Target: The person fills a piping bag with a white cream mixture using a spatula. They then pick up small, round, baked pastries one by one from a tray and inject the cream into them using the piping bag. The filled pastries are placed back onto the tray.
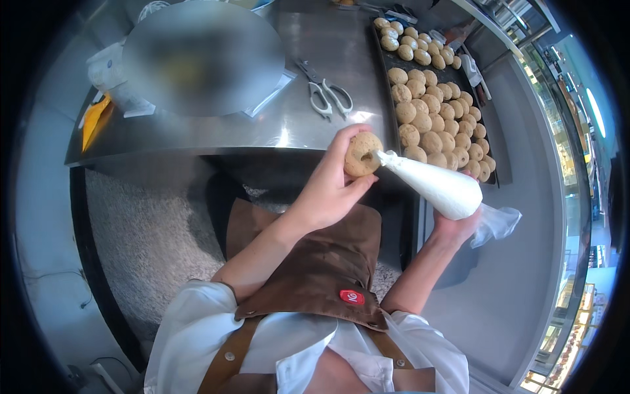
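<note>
A round cream puff shell [363, 147] with a hole in its side is gripped by the fingers and thumb of my left hand [330, 189]. My right hand [455, 226] holds a clear piping bag [433, 184] full of white cream from beneath its wide end. The bag's tip is at the shell's hole; whether it reaches inside is hard to tell. Loose twisted plastic trails behind my right hand. Just beyond, a dark baking tray [406, 65] carries many more shells [431, 143], several with visible holes.
On the steel table [339, 64] lie scissors with white handles [325, 96]. A large blurred round shape [204, 59] covers the left part. A piping bag with orange-yellow filling [95, 120] lies at the left corner. A glass display case [576, 197] runs along the right.
</note>
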A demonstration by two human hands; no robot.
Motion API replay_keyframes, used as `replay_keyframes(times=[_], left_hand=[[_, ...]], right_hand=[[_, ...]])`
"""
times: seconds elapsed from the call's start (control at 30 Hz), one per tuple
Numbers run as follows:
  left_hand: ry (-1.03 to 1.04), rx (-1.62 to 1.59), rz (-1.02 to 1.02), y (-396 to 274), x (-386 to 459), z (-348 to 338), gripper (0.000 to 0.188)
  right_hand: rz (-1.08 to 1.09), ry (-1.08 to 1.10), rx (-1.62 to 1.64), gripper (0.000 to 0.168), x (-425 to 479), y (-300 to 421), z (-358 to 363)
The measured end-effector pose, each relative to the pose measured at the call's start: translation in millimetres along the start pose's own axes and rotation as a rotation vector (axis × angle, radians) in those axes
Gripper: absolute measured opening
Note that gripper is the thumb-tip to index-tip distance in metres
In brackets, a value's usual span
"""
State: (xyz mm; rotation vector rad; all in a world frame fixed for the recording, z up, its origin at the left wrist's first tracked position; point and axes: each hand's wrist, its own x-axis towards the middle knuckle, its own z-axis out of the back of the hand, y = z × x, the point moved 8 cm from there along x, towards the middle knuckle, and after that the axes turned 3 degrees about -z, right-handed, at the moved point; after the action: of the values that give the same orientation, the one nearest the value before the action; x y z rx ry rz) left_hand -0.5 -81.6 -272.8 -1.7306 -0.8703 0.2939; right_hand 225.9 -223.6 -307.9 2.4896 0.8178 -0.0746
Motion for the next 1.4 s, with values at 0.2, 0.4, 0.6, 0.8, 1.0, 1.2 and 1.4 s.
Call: replay_keyframes(times=[0.2,0.4,0.6,0.8,1.0,1.2,1.4], left_hand=[[-0.058,0.093,-0.062,-17.0,-4.2,17.9,0.065],[-0.032,0.023,-0.022,-22.0,0.3,23.0,0.064],[-0.045,0.063,-0.041,-17.7,3.1,35.2,0.064],[-0.112,0.361,-0.115,-21.9,4.3,40.8,0.064],[-0.176,0.672,-0.221,-24.2,5.6,41.5,0.064],[-0.162,0.636,-0.195,-16.7,6.2,48.0,0.063],[-0.105,0.168,-0.017,-0.7,7.4,47.5,0.057]], right_hand=[[-0.103,0.114,0.021,0.027,6.8,-18.8,-17.7],[-0.053,0.075,-0.119,0.028,17.1,-26.6,-26.3],[0.049,0.198,-0.211,0.029,15.3,-7.2,-64.5],[0.174,0.298,-0.41,0.035,-0.4,12.2,-113.2],[0.256,0.364,-0.509,0.037,-11.2,10.1,-137.8],[0.334,0.151,-0.516,0.037,-6.3,23.4,-126.5],[0.2,0.32,-0.401,0.035,-7.0,25.6,-125.2]])
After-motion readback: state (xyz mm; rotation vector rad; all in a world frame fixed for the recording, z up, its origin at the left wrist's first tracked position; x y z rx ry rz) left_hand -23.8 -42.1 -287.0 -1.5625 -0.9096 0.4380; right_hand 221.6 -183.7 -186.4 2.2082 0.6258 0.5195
